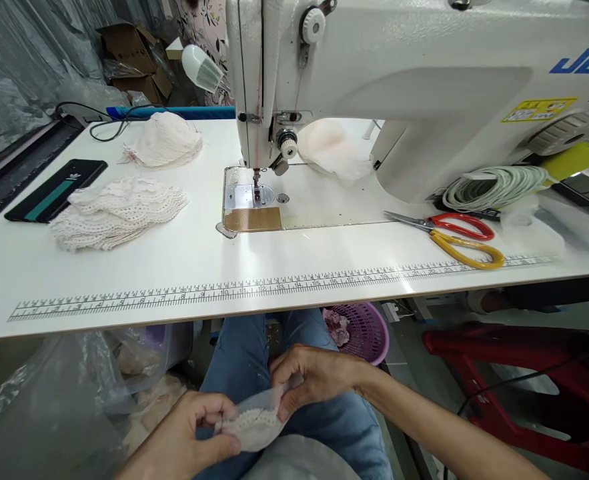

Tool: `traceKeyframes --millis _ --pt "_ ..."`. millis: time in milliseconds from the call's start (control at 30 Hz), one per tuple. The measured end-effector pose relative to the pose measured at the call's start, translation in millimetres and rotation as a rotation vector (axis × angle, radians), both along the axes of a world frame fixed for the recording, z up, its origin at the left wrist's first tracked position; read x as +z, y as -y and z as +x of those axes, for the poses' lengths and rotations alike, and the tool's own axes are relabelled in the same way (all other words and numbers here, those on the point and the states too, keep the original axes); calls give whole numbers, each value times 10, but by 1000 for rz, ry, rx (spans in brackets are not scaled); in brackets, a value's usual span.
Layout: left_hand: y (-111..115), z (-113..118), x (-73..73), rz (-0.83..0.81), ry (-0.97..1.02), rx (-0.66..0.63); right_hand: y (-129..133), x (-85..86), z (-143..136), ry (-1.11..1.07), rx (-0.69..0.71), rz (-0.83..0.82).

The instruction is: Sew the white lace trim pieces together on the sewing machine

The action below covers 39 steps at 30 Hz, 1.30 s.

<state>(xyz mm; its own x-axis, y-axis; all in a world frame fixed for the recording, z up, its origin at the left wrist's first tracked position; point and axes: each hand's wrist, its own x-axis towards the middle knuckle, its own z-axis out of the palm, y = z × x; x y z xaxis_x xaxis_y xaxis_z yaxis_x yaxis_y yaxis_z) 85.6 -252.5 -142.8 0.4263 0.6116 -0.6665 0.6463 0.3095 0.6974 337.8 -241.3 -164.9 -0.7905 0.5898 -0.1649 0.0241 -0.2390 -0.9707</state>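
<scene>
Over my lap, a small curved piece of white fabric with lace trim [254,427] is stretched between both hands. My left hand [199,430] pinches its left end between thumb and fingers. At the other end, my right hand [309,380] grips the sheer upper edge with thumb and forefinger. Both hands are below the table's front edge, apart from the sewing machine [394,87]. The machine's needle and presser foot [257,190] stand over the metal plate with no fabric under them that I can make out.
On the white table [184,267] lie a stack of lace pieces [119,210], another fabric pile [164,140], a black phone-like case [57,190], scissors [454,237] and a coil of pale cord [494,189]. A purple basket [369,333] and red stool [519,373] stand below.
</scene>
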Motion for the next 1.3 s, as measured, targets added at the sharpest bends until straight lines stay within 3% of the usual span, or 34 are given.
traceKeyframes --millis 100,300,700,900,1300 --pt "28 34 10 32 -44 26 19 20 -34 50 3 64" --pt "-28 142 158 -39 30 -67 35 9 -157 12 17 126" --pt "-22 122 49 -37 124 -49 67 -27 -209 27 -73 75" --pt "43 81 14 76 125 112 53 -21 -144 28 -112 -15" --pt "122 62 -91 0 191 256 46 40 -115 14 -111 -5"
